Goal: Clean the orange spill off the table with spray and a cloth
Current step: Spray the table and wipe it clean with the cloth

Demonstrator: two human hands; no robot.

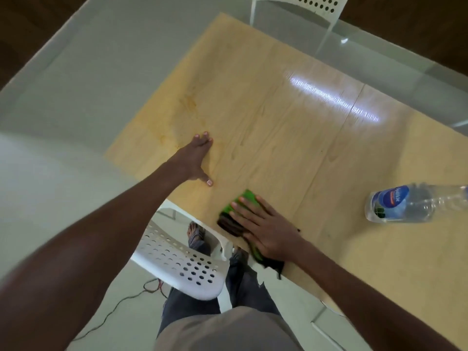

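A white perforated chair (pixel 177 267) stands at the near edge of the desk, a second white chair (pixel 304 7) stands at its far end, and a thin cable (pixel 114 310) trails across the pale floor (pixel 63 97).

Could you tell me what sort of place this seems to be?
Probably a home or office dining area: a pale wooden table, white perforated plastic chairs at two sides, and a tiled floor.

Probably a home dining spot: pale wood-grain table (pixel 291 127), white perforated plastic chairs (pixel 177 267) at near and far sides, light tiled floor (pixel 76 84), loose cable (pixel 121 300) underfoot.
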